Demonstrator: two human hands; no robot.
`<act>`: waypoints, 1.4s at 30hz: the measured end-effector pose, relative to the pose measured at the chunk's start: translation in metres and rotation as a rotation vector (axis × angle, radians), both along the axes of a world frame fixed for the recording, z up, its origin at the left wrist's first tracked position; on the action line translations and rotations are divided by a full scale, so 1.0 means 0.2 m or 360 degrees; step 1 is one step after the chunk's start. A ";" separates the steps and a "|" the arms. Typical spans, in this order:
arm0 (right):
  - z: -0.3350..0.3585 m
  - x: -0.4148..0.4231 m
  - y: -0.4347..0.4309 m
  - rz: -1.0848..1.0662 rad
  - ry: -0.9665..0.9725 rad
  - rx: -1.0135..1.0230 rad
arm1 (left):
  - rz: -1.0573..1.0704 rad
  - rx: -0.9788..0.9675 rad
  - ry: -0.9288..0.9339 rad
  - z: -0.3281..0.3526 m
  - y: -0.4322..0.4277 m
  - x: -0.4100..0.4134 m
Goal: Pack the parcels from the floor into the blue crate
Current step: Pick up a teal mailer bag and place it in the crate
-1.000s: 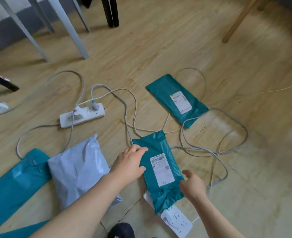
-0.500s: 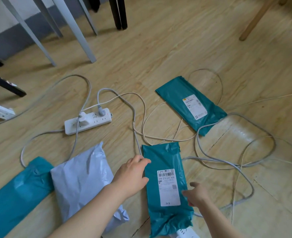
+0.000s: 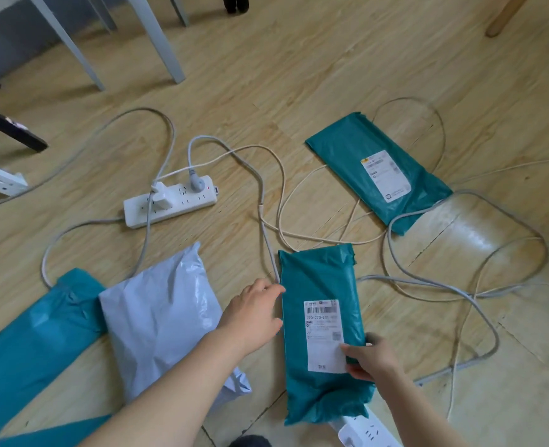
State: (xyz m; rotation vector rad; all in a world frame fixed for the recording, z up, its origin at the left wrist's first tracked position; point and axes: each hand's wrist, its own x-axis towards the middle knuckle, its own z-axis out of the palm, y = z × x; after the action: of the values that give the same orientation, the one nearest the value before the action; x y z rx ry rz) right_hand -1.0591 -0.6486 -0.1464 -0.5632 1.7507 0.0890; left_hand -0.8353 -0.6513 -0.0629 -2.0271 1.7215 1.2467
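My right hand (image 3: 371, 359) reaches forward and pinches the right side of a flat teal plastic parcel with a white label (image 3: 318, 279). My thumb is on top, at the label's corner. My left hand (image 3: 253, 314) reaches in with bent fingers touching the parcel's left side. I cannot tell if it grips.

The parcel is between my hands, over the wooden floor (image 3: 299, 75). Just left of my left hand lies a pale grey plastic bag parcel (image 3: 160, 317), and past it a plain teal bag (image 3: 34, 333). Far ahead of my right hand lies a second teal labelled parcel (image 3: 373, 169). Ahead of my left hand sits a white power strip (image 3: 170, 201) with grey cables (image 3: 427, 282) looping around.
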 end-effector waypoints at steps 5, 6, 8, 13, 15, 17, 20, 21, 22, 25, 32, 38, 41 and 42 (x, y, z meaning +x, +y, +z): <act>0.47 0.01 -0.08 0.0042 -0.0089 -0.0078 | 0.0130 0.0029 0.0024 0.40 0.06 0.08; 0.59 0.03 -0.10 0.0049 -0.0119 -0.0095 | 0.0152 0.0025 0.0027 0.50 0.07 0.09; 0.86 0.08 -0.14 0.0077 -0.0192 -0.0123 | 0.0203 -0.0005 0.0019 0.73 0.08 0.13; 1.57 0.25 -0.22 0.0199 -0.0326 -0.0155 | 0.0390 -0.0134 -0.0001 1.35 0.12 0.25; 1.86 0.34 -0.23 0.0260 -0.0403 -0.0164 | 0.0460 -0.0201 -0.0021 1.61 0.15 0.32; 2.09 0.42 -0.22 0.0315 -0.0493 -0.0165 | 0.0556 -0.0243 -0.0040 1.81 0.20 0.36; 2.51 0.56 -0.17 0.0427 -0.0660 -0.0199 | 0.0878 -0.0309 0.0017 2.18 0.32 0.46; 2.64 0.61 -0.15 0.0481 -0.0717 -0.0211 | 0.1039 -0.0307 0.0091 2.29 0.37 0.49; 2.76 0.66 -0.13 0.0541 -0.0766 -0.0224 | 0.1215 -0.0320 0.0187 2.39 0.41 0.53; 3.05 0.81 -0.05 0.0715 -0.0871 -0.0279 | 0.1785 -0.0363 0.0477 2.62 0.58 0.64; 3.48 1.18 0.18 0.0986 -0.1033 -0.0413 | 0.2540 -0.0625 0.1220 3.07 0.94 0.84; 3.62 1.43 0.47 0.1631 -0.0644 -0.0631 | 0.2872 -0.1115 0.1349 3.34 1.28 1.02; 3.64 1.56 0.62 0.2014 -0.0432 -0.0786 | 0.2921 -0.1273 0.1264 3.43 1.48 1.12; 3.65 1.60 0.67 0.2141 -0.0355 -0.0853 | 0.2931 -0.1316 0.1204 3.44 1.55 1.15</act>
State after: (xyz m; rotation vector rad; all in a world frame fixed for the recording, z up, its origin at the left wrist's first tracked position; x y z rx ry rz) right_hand -0.7389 -0.5147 0.5846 -1.9775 0.8949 0.4721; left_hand -0.6061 -0.3416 0.6259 -4.2357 -0.4223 1.8512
